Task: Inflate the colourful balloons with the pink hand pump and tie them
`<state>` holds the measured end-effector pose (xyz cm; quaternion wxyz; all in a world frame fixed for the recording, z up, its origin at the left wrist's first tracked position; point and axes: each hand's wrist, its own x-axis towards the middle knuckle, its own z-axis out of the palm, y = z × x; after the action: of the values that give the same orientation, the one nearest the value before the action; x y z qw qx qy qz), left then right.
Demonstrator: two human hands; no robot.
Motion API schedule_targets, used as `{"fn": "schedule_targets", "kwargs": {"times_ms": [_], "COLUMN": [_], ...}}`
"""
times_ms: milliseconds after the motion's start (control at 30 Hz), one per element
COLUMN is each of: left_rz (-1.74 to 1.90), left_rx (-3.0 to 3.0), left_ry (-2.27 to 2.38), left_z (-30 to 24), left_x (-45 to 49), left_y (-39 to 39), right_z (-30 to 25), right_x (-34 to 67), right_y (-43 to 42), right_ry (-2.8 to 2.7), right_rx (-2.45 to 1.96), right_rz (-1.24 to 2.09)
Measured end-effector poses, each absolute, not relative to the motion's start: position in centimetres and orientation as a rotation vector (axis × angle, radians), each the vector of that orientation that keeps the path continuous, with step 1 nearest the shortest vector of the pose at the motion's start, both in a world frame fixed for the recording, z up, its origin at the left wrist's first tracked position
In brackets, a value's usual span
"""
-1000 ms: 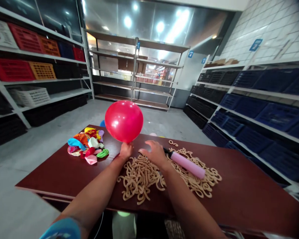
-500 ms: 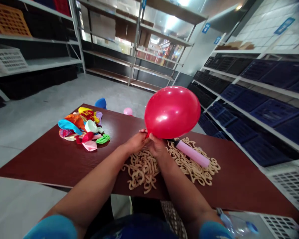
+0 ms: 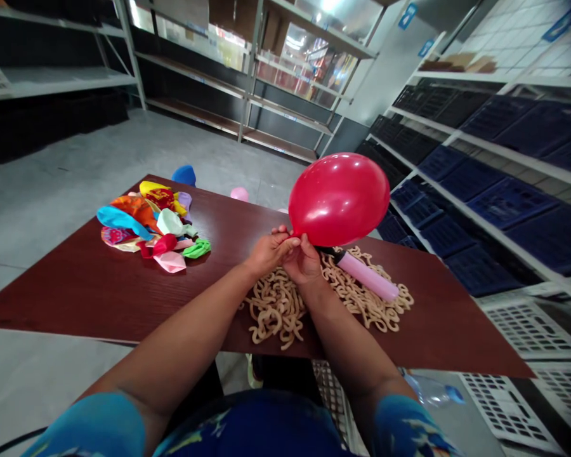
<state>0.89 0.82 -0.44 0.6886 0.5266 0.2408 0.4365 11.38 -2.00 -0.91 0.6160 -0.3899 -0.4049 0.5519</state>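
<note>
A blown-up red balloon [image 3: 340, 200] floats above the table at the right of centre, its neck pinched between my two hands. My left hand [image 3: 269, 252] is closed at the neck, thumb and fingers pressed together. Beside it, touching, my right hand [image 3: 304, 260] also pinches the neck just under the balloon's body. Below my hands lies a heap of tan curled pieces [image 3: 276, 308]. Right of my right hand, a pink balloon pump [image 3: 368, 276] with a black end rests on a second heap of the curls [image 3: 380, 312].
Uninflated balloons [image 3: 155, 222] in many colours lie piled on the left of the brown table [image 3: 219, 285]. A blue balloon [image 3: 184, 175] and a pink balloon [image 3: 239, 193] show beyond the far edge. Shelves with dark crates [image 3: 504, 203] stand at right; a plastic bottle [image 3: 433, 389] sits below the near edge.
My view has shifted slightly. Both hands have drawn closer together at the balloon's neck, and the red balloon has tilted a little to the right.
</note>
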Motion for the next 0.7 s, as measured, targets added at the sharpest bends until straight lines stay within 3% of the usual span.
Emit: {"fn": "schedule_targets", "kwargs": {"times_ms": [333, 467, 567, 700], "left_rz": [0.920, 1.022, 1.071, 1.068], "left_rx": [0.605, 0.456, 0.369, 0.318], "left_ry": [0.451, 0.407, 0.424, 0.441], "left_z": [-0.2, -0.2, -0.5, -0.6], "left_x": [0.9, -0.4, -0.9, -1.1], "left_y": [1.9, 3.6, 4.4, 4.6], "right_z": [-0.1, 0.6, 0.6, 0.8], "right_x": [12.0, 13.2, 13.0, 12.6], "right_y": [-1.9, -2.7, -3.2, -3.6], "right_ry": [-1.166, -1.736, -2.210, -2.185], "right_rx": [-1.131, -1.453, -1.462, -1.439], "right_rz": [1.176, 0.817, 0.587, 0.511]}}
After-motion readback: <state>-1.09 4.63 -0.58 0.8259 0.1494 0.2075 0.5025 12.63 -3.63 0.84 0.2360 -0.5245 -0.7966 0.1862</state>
